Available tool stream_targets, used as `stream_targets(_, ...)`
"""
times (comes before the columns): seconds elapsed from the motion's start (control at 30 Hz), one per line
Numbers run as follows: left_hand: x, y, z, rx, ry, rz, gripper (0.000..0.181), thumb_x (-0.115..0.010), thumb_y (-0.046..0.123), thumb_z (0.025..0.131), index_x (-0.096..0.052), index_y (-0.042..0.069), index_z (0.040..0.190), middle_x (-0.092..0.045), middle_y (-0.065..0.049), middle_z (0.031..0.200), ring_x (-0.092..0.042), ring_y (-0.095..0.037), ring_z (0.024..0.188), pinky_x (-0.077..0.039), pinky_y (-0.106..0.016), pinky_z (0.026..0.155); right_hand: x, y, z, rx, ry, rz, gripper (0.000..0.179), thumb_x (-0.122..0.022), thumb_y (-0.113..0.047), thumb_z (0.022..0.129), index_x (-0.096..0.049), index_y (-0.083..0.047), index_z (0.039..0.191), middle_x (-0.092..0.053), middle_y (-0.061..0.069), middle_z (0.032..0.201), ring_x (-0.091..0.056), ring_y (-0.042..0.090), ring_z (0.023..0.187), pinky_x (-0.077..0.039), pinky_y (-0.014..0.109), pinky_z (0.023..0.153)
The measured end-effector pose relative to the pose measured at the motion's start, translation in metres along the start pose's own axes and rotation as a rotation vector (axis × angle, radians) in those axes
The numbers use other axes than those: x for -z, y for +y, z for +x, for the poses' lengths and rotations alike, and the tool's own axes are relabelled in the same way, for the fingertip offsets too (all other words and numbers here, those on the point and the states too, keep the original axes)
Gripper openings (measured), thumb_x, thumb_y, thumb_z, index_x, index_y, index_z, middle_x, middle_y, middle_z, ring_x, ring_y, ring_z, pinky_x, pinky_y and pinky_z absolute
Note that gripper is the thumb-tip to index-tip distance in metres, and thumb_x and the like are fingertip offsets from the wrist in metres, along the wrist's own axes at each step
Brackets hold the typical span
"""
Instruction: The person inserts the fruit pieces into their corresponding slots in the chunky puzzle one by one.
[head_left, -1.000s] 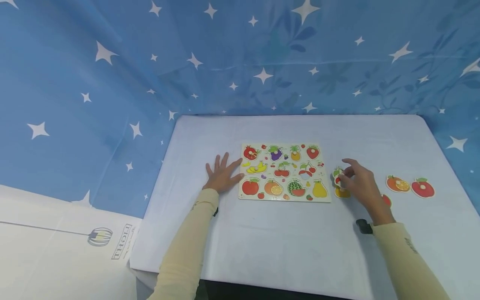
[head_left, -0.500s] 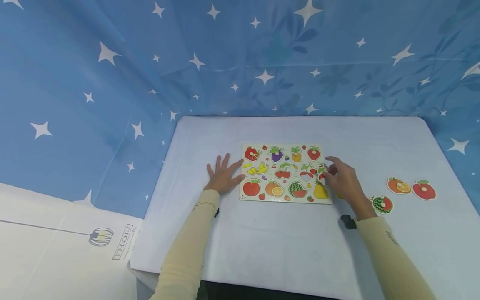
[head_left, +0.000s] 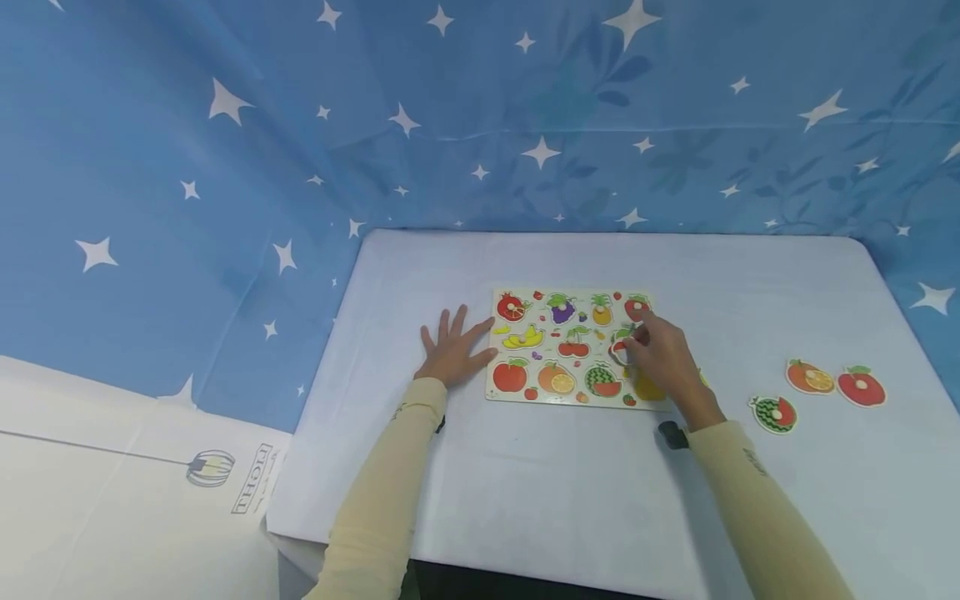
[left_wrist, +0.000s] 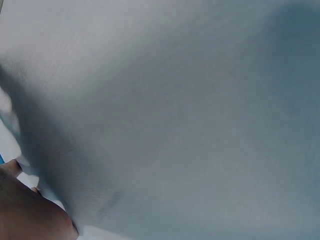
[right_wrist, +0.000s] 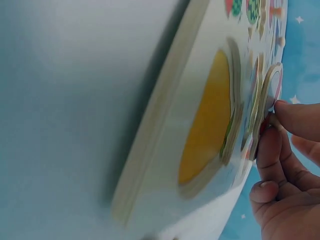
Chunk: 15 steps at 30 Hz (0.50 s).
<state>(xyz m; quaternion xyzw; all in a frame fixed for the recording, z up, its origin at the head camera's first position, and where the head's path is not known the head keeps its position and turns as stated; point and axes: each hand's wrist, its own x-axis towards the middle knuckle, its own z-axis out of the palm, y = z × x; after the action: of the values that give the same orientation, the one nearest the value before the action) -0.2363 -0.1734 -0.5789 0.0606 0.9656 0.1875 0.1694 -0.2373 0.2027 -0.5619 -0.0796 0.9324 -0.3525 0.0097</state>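
A fruit puzzle board (head_left: 551, 396) lies flat on the white-covered table. My left hand (head_left: 452, 354) is flat with spread fingers, its thumb and a finger at the board's left edge. In the left wrist view only part of that hand (left_wrist: 30, 212) shows. My right hand (head_left: 666, 358) pinches a small puzzle piece (head_left: 620, 346), which looks like cherries, over the right end of the middle row. The right wrist view shows thumb and fingers (right_wrist: 295, 120) on the piece's knob, the piece (right_wrist: 264, 107) tilted. Beside it is the yellow pear-shaped recess (right_wrist: 207, 125).
To the right lie loose pieces: an orange (head_left: 808, 377), an apple (head_left: 862, 387) and a watermelon (head_left: 775, 414). A yellow piece (head_left: 702, 377) is mostly hidden behind my right wrist. A blue star-patterned cloth (head_left: 480, 125) hangs behind the table.
My right hand has carried the cherry piece left, from the table beside the board to over the board. The watermelon piece has come fully into sight. My left hand stays put.
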Motion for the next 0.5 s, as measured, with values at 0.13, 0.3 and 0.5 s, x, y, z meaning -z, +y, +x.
stream_targets(0.13,0.0008,0.0013,0.0003,0.009,-0.014,-0.002,0.071,-0.055,0.059,0.107,-0.028,0.041,0.170,0.006,-0.006,0.180,0.016,-0.038,0.162,0.012,-0.073,0.121,-0.0053,-0.0030,0.0039,-0.010,-0.020,-0.001,0.052,-0.070,-0.003,0.101,-0.053,0.008,0.149,-0.067,0.021,0.100,-0.061,0.034,0.086,-0.052,0.047,0.078)
stream_targets(0.3,0.0009,0.0014,0.0003,0.012,-0.025,0.001,0.072,-0.055,0.060,0.107,-0.027,0.042,0.171,0.008,-0.006,0.180,0.018,-0.038,0.162,0.012,-0.072,0.121,-0.0084,-0.0058,0.0062,-0.018,-0.032,-0.024,0.051,-0.069,-0.003,0.101,-0.053,0.008,0.149,-0.067,0.020,0.099,-0.061,0.033,0.084,-0.053,0.047,0.076)
stream_targets(0.5,-0.0005,-0.0020,0.0009,0.001,-0.006,-0.007,0.072,-0.055,0.061,0.106,-0.028,0.041,0.170,0.007,-0.006,0.180,0.017,-0.038,0.162,0.012,-0.072,0.121,-0.0109,-0.0071,0.0090,-0.053,-0.054,-0.056,0.050,-0.070,-0.004,0.101,-0.053,0.005,0.148,-0.066,0.019,0.098,-0.059,0.033,0.084,-0.053,0.045,0.079)
